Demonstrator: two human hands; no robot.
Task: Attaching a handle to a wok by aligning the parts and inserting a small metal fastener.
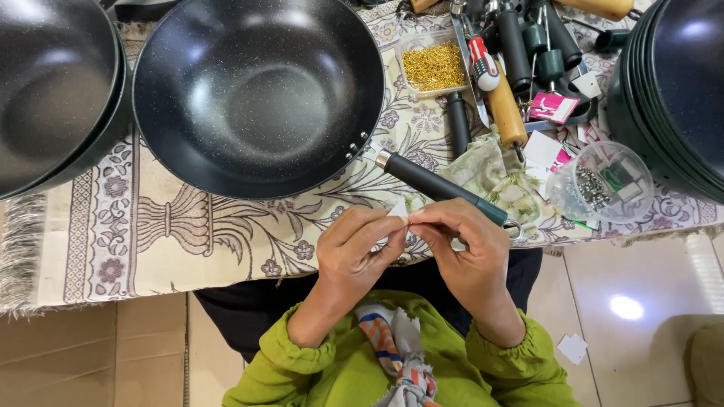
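Hands pinch paper slip below the wok

Stacked dark pans point(53, 90) sit far left, then a speckled wok point(256, 94) whose black handle point(437, 185) slants toward the hands. Left hand point(351, 252) and right hand point(467, 252) meet, fingertips closed on a small white paper slip point(397, 209); clear cup of screws point(603, 185) stands right

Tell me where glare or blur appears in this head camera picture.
Head view: soft glare patches sit inside the black wok, a bright spot shines on the floor tile, the clear plastic cup glints, and both hands look sharp, without motion blur.
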